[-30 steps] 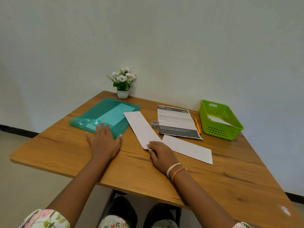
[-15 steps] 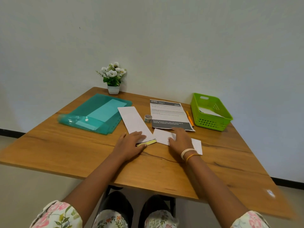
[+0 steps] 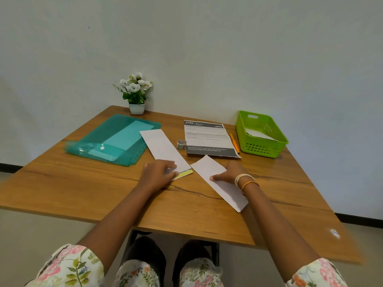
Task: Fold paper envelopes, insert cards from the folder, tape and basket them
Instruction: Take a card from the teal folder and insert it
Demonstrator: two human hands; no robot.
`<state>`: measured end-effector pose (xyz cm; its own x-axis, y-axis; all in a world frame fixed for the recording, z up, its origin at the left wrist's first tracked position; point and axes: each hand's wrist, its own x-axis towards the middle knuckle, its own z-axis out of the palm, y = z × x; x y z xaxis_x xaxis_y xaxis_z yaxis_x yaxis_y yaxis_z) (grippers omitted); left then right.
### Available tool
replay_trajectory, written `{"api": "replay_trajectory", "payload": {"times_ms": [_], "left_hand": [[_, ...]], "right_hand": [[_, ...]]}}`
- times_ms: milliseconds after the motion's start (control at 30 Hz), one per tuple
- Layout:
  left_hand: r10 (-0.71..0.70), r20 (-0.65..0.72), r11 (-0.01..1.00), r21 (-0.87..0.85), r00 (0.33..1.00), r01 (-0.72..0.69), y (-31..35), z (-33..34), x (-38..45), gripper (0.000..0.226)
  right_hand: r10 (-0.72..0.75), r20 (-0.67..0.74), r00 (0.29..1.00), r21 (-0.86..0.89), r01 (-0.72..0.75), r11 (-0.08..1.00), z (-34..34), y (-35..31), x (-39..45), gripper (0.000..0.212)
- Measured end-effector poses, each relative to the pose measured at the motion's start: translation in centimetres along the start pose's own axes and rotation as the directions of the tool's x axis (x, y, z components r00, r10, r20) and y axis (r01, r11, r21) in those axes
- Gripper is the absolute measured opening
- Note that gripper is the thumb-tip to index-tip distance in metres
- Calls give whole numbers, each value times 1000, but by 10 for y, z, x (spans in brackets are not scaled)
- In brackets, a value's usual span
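Paper strips: 2 white strips [image 3: 163, 148] [image 3: 219, 181] lie near you on the table [image 3: 83, 193].
Left hand [image 3: 157, 175]: your flat, straight fingers press the yellow card [image 3: 185, 174].
Right hand [image 3: 230, 172]: your fingers lie flat, pressing the right strip.

Folder [image 3: 116, 139] left on table [image 3: 83, 187]; basket [image 3: 261, 135] right (paper inside); tape roll [image 3: 181, 144] between paper strip [image 3: 163, 148] and printed sheet [image 3: 209, 139].

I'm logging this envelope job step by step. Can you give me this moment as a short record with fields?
left hand: fingers rest on the near end of the left paper strip, beside a yellow card
right hand: presses on the right paper strip
folder: teal, lying at the table's left
tape roll: standing between left strip and printed sheet
basket: green, far right, white paper inside
pen: orange, between sheet and basket
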<state>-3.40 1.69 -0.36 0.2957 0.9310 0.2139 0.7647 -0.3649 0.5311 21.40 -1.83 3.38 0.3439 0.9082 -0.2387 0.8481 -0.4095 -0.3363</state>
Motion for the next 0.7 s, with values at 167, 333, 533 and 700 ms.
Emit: {"api": "replay_trajectory", "payload": {"times_ms": [167, 333, 533, 700], "left_hand": [[29, -76, 999, -14, 997, -30, 5, 3, -6, 26], [-17, -91, 995, -95, 996, 9, 4, 2, -5, 26], [-9, -117, 998, -65, 993, 1, 3, 3, -2, 26], [112, -212, 992, 85, 971, -96, 7, 10, -1, 19]], "right_hand": [[-42, -42, 998, 260, 52, 964, -7, -2, -7, 46], [-70, 88, 994, 393, 30, 919, -15, -9, -22, 45], [-44, 256, 966, 403, -65, 913, -16, -10, -30, 41], [-13, 396, 918, 496, -202, 844, -13, -15, -36, 40]]}}
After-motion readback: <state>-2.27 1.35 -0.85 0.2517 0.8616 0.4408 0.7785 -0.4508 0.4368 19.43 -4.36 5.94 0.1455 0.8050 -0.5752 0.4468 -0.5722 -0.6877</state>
